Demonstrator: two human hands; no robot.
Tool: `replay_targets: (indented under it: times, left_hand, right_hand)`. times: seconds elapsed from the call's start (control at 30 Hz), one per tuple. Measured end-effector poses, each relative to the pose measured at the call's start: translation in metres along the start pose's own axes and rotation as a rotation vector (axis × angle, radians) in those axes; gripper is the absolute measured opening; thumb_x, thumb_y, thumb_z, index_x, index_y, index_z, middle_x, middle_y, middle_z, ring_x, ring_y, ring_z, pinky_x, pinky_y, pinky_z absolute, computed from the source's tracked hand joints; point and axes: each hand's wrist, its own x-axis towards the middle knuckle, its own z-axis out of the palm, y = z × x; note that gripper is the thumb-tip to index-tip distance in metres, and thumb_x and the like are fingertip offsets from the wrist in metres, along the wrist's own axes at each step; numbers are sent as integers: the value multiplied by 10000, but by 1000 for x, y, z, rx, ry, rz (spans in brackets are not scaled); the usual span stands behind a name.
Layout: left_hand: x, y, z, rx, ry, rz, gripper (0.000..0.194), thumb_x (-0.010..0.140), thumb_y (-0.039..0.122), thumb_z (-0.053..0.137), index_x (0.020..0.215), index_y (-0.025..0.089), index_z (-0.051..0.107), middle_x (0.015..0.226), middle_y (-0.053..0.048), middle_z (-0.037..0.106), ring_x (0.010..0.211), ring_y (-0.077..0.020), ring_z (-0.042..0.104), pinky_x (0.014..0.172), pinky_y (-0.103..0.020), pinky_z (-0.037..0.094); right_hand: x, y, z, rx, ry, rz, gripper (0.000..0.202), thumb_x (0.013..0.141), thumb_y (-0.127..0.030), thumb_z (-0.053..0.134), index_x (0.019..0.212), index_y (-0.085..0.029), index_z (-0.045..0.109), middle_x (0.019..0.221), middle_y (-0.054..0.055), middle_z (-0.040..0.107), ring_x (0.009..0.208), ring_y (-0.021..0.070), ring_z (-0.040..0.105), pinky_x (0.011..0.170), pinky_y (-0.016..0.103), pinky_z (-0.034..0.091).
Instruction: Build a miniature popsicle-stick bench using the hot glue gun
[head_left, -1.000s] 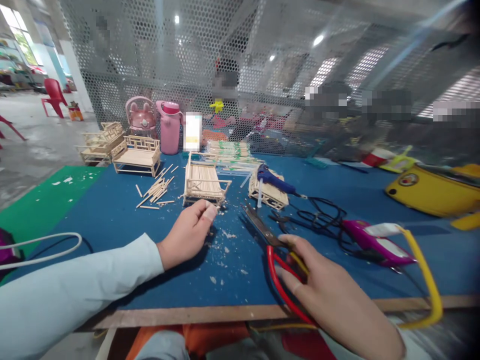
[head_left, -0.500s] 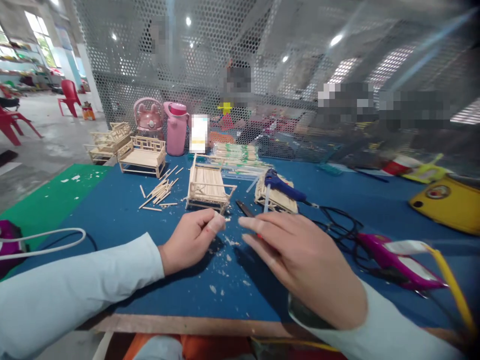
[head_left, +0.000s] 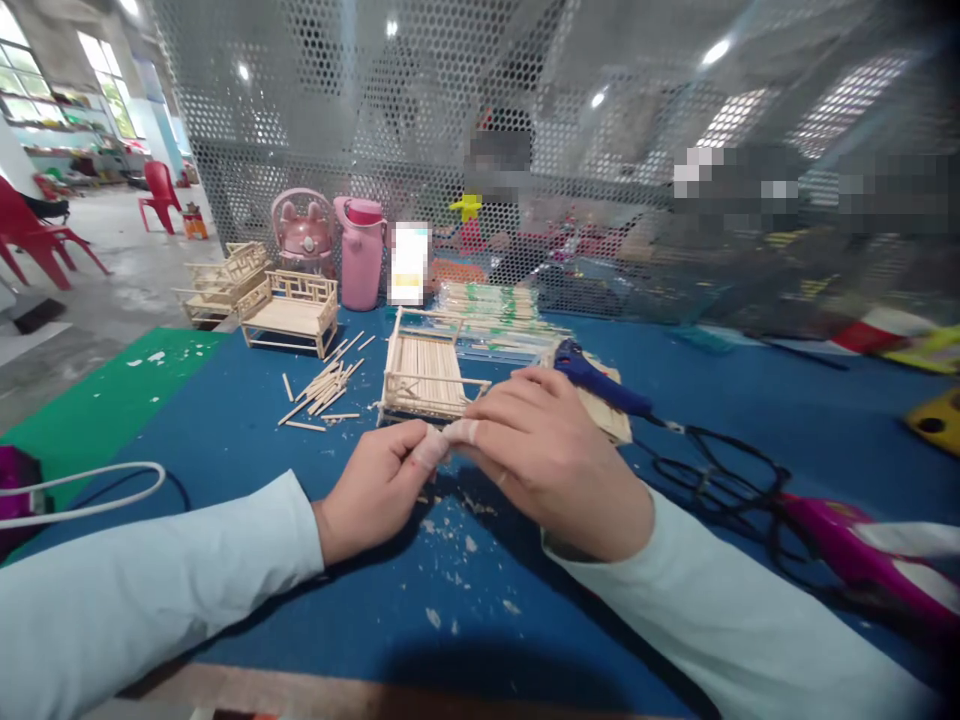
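Observation:
My left hand (head_left: 382,485) is closed in a pinch, its taped thumb pressed to the index finger. My right hand (head_left: 551,455) reaches in from the right, and its taped fingertips are closed against the left fingertips. Whatever lies between the fingers is too small and covered to make out now. Just beyond both hands stands a miniature wooden bench (head_left: 424,365) with a slatted seat and rails. Short loose wooden sticks (head_left: 328,385) lie in a pile to its left. A blue glue gun (head_left: 604,385) rests behind my right hand on another small wooden frame (head_left: 611,420), partly hidden.
More miniature benches (head_left: 289,315) stand at the back left, by a pink bottle (head_left: 361,260) and a lit phone (head_left: 409,262). Bundled sticks (head_left: 495,305) lie before the perforated screen (head_left: 300,130). Black cables and a purple device (head_left: 855,550) are at right. Flakes litter the blue mat.
My right hand has moved left and its fingers have closed onto the left fingertips. A small pale stick end that showed at the left pinch is now covered. The view has shifted slightly right.

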Motion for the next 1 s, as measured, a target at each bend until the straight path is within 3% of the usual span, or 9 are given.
replay_targets:
  times: [0.13, 0.2, 0.27, 0.3, 0.37, 0.47, 0.53, 0.8, 1.0]
  left_hand:
    - [-1, 6, -7, 112, 29, 56, 257, 939, 342, 365, 802, 180, 508, 674, 15, 506, 618, -120, 451, 601, -251, 369]
    - [5, 13, -18, 174, 162, 132, 195, 930, 290, 388, 1053, 184, 496, 782, -5, 564, 677, -130, 501, 660, -265, 405]
    - [20, 22, -35, 224, 338, 251, 276, 904, 222, 408, 1175, 179, 432, 836, -16, 572, 695, -127, 513, 683, -266, 425]
    - [30, 28, -43, 259, 344, 315, 337, 878, 185, 425, 1215, 175, 408, 913, -37, 586, 767, -133, 540, 736, -274, 436]
    - [50, 41, -59, 338, 151, 387, 435, 820, 121, 432, 1251, 168, 399, 1056, -71, 609, 953, -161, 571, 861, -308, 429]
    - [73, 53, -73, 462, -266, 314, 619, 748, 105, 477, 1349, 174, 342, 1144, -99, 636, 1045, -201, 586, 892, -334, 437]
    - [79, 52, -74, 556, -411, 276, 736, 703, 121, 548, 1394, 181, 299, 1202, -120, 623, 1091, -242, 581, 881, -350, 448]
    - [79, 33, -55, 603, -402, 303, 661, 748, 146, 644, 1347, 170, 365, 1057, -100, 688, 1010, -236, 641, 948, -407, 400]
    - [81, 24, -44, 683, -332, 355, 590, 791, 84, 569, 1332, 173, 351, 979, -59, 713, 959, -210, 666, 1028, -467, 316]
  right_hand:
    - [-3, 13, 4, -50, 61, 71, 215, 893, -204, 512, 751, -191, 673, 794, 37, 664, 788, 177, 528, 790, 354, 362]
    - [-6, 21, 9, -81, 96, 142, 206, 891, -239, 520, 785, -207, 694, 871, 58, 663, 856, 197, 534, 800, 365, 377]
    - [-8, 27, 15, -90, 114, 187, 193, 885, -262, 530, 821, -226, 708, 972, 71, 658, 942, 218, 533, 829, 387, 392]
    - [-9, 29, 18, -90, 116, 193, 186, 881, -265, 536, 832, -230, 712, 1017, 75, 653, 980, 226, 527, 845, 398, 397]
    - [-10, 30, 24, -90, 117, 173, 175, 873, -253, 545, 836, -226, 714, 1085, 84, 645, 1037, 237, 512, 872, 413, 400]
    - [-9, 28, 31, -129, 130, 119, 178, 870, -225, 539, 811, -204, 706, 1143, 104, 635, 1081, 245, 488, 890, 424, 397]
    - [-9, 26, 34, -167, 139, 98, 197, 878, -216, 519, 793, -197, 696, 1158, 106, 631, 1094, 243, 477, 902, 428, 394]
    - [-9, 20, 35, -233, 149, 94, 256, 906, -169, 449, 846, -205, 695, 1178, 91, 633, 1135, 235, 460, 959, 452, 357]
    - [-7, 18, 36, -245, 132, 126, 230, 901, -189, 479, 862, -213, 704, 1185, 100, 635, 1146, 240, 468, 959, 455, 364]
